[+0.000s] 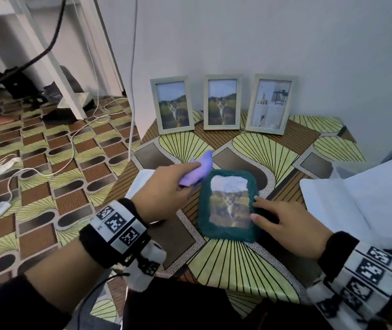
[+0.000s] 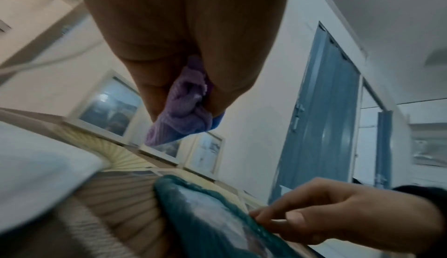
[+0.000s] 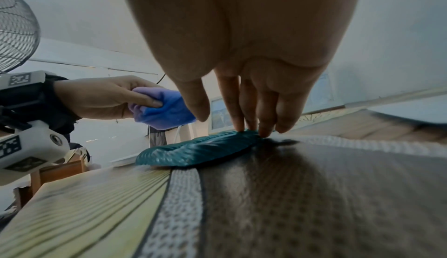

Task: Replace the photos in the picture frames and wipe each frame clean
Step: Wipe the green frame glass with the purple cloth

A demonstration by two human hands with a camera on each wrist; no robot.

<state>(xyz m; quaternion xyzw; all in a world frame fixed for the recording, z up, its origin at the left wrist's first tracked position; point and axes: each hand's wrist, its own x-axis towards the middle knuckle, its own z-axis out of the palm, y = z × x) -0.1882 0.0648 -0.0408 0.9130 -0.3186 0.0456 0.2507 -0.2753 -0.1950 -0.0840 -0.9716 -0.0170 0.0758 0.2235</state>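
- We work on the counter (image 1: 256, 263), patterned, set against the wall; the flat top gives a firm bed for wiping.
- White sheets (image 1: 347, 201) lie at our right, just beside the work area; what they are we cannot tell.
- Three pale frames (image 1: 222, 102) stand leaning on the wall at the back, well apart from the hands. We judge them parked out of the way.
- The teal frame (image 1: 228, 206) lies face up near the counter's middle, cat photo already in it, so its front is open to the cloth.
- Right hand (image 1: 287, 227): grip released, straight fingertips pressing the frame's right edge, likely to stop it sliding.
- Left hand (image 1: 166, 186): grip grasping the cloth (image 1: 199, 171), bunched between thumb and fingers, above the frame's top left corner; contact unclear.
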